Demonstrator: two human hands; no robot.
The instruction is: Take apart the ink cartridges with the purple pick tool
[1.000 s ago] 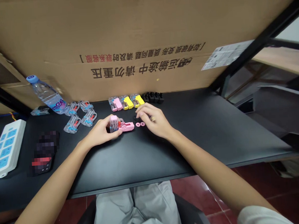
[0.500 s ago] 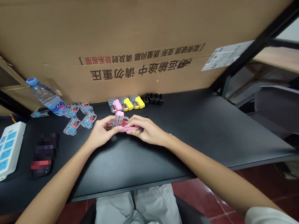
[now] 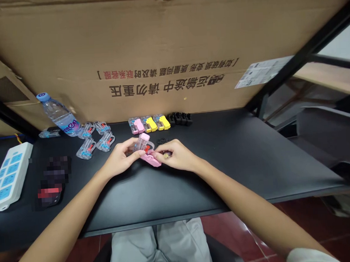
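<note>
A clear and pink plastic device [image 3: 151,159] with red parts inside is held over the black table. My left hand [image 3: 120,157] grips its left side, thumb on the pink part. My right hand [image 3: 176,155] is closed at the device's right side, with a small brass-tipped cylinder [image 3: 167,154] in its curled fingers. Behind the hands stand a clear and pink device [image 3: 137,126] and two yellow ones [image 3: 151,124], [image 3: 163,123] in a row. Small black parts [image 3: 163,141] lie just beyond my right hand.
Several clear devices [image 3: 86,148] lie at the left by a water bottle [image 3: 62,116]. A white power strip [image 3: 10,176] and a blurred dark object [image 3: 55,180] are further left. Black parts [image 3: 180,119] stand by a cardboard wall [image 3: 169,36].
The pink part has tilted down to the right in my left hand. My right hand has shifted slightly right, uncovering small black parts behind it. The view has shifted slightly.
</note>
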